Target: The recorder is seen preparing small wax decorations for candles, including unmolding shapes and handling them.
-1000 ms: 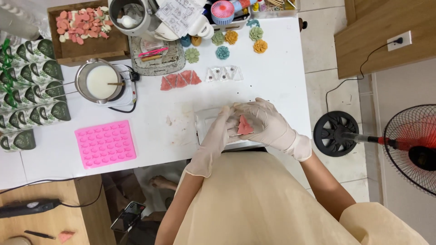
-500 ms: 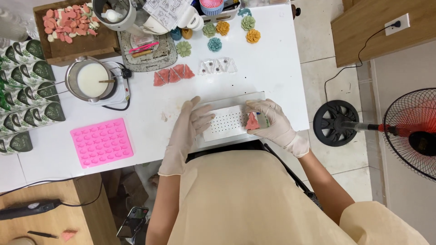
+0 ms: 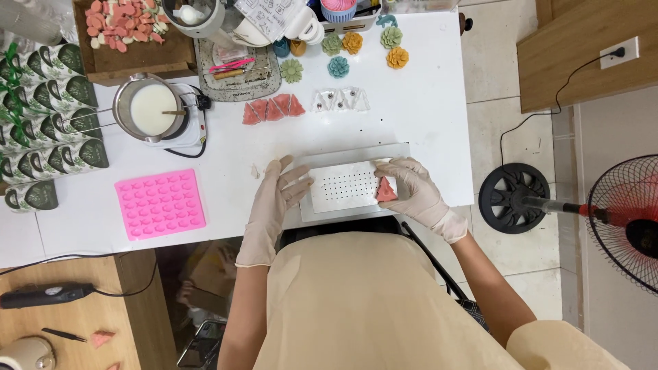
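- Pink triangular piece (image 3: 386,190) sat on the right end of the white perforated plate (image 3: 343,186), near the table's (image 3: 425,116) front edge.
- Right hand (image 3: 413,193) (gloved) grasped this piece with its fingers closed around it.
- Left hand (image 3: 277,199) lay flat and released on the plate's left end, steadying it.
- It looked small, light and probably brittle, so I judged a hold by its flat sides safest.
- Open room was beyond the plate; the pink mould (image 3: 160,203) lay left, well apart.
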